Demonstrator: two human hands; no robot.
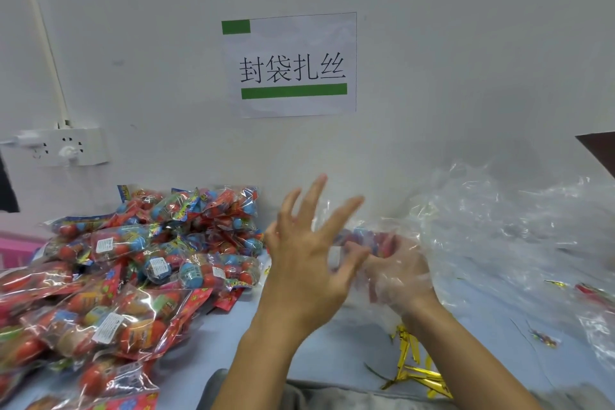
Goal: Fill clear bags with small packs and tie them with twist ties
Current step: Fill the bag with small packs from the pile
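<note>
My left hand [306,263] has its fingers spread wide; my right hand [396,273] sits inside a clear bag [482,226], gripping small packs [369,238]

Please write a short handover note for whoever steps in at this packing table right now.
Left hand: fingers spread, holding nothing, beside the bag mouth.
Right hand: inside a clear bag, gripping a few small packs through the film.
Pile of small packs lies on the table's left; loose clear bags are heaped on the right; gold twist ties lie near the front edge.
Done: this bag is partly loaded.
Left: finish filling, twist the neck, tie it, then continue.
</note>
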